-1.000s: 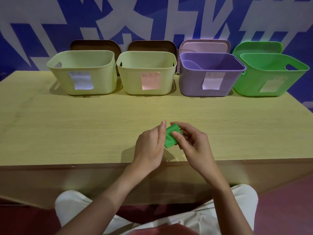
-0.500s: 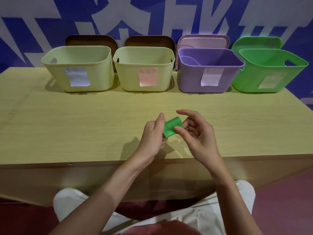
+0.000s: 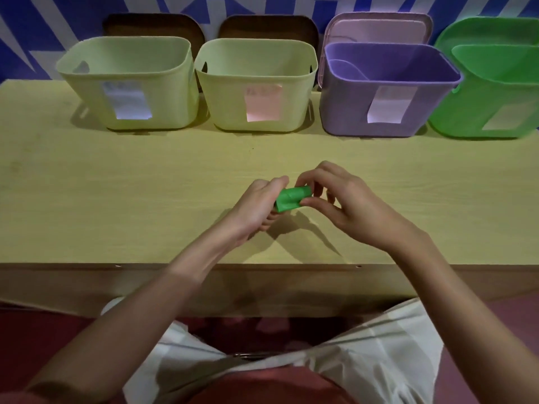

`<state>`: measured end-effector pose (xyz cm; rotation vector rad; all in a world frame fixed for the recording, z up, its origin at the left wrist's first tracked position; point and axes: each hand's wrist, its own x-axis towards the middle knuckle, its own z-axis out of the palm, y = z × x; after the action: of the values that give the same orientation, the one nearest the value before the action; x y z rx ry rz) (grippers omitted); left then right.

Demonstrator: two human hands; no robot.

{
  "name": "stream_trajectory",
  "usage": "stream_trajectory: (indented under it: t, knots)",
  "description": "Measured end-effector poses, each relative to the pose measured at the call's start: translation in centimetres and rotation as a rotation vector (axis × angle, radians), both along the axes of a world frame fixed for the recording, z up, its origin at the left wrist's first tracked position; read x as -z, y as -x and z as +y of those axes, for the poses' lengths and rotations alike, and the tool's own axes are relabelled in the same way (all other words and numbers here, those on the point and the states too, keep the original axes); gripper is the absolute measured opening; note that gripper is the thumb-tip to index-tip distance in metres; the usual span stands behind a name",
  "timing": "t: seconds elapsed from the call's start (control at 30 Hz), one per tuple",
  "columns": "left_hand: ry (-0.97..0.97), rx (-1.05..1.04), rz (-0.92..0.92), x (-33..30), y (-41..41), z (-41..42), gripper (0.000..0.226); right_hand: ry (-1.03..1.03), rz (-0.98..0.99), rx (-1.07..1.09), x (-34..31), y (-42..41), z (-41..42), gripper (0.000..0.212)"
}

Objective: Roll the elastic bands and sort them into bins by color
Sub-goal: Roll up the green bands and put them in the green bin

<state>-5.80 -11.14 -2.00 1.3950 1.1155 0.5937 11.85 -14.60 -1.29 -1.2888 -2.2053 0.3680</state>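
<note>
A green elastic band (image 3: 291, 199), rolled into a short tube, is held just above the middle of the wooden table (image 3: 116, 185). My left hand (image 3: 256, 208) grips its left end with curled fingers. My right hand (image 3: 347, 205) pinches its right end between thumb and fingertips. Along the table's back stand two pale yellow bins (image 3: 128, 83) (image 3: 256, 86), a purple bin (image 3: 388, 88) and a green bin (image 3: 493, 97), each with a paper label on its front.
Lids lean behind the bins: two brown (image 3: 154, 24) (image 3: 268, 24), one pink (image 3: 376, 27), one green (image 3: 478, 30). The table's front edge (image 3: 204, 266) runs just below my wrists. A blue and white wall is behind.
The band has gone from a flat folded piece to a tighter tube. Both hands have shifted slightly and kept hold of it; the view has tilted down a little.
</note>
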Motion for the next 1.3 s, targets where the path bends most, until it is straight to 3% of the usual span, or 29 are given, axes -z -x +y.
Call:
stream_trajectory:
  t: [0.13,0.23,0.37,0.43,0.63,0.9,1.07,1.3]
  knots:
    - [0.118,0.168,0.058,0.4,0.3,2.1,0.055,0.023,-0.002,0.01,1.5,-0.6,1.4,0.023]
    - [0.17,0.156,0.104,0.9,0.5,4.1,0.066,0.065,0.06,0.046,2.7,-1.3,2.8,0.022]
    - [0.377,0.109,-0.102,1.5,1.0,7.4,0.042,0.111,0.11,0.028,3.7,-2.0,5.7,0.019]
    - [0.493,0.136,-0.18,1.8,1.1,9.3,0.042,0.132,0.121,-0.008,4.0,-2.3,7.2,0.018]
    - [0.639,0.196,-0.158,1.2,0.4,13.4,0.042,0.209,0.189,-0.061,3.6,-2.9,10.6,0.017]
    - [0.822,0.162,-0.108,-4.0,-1.2,16.1,0.045,0.254,0.201,-0.053,-1.4,-4.1,12.2,0.018]
    - [0.86,0.193,-0.065,-8.3,-3.3,16.9,0.031,0.264,0.202,-0.035,-6.1,-6.0,12.4,0.018]
    - [0.877,0.235,-0.087,-12.8,-8.9,17.6,0.034,0.232,0.188,0.076,-11.0,-10.8,11.6,0.027]
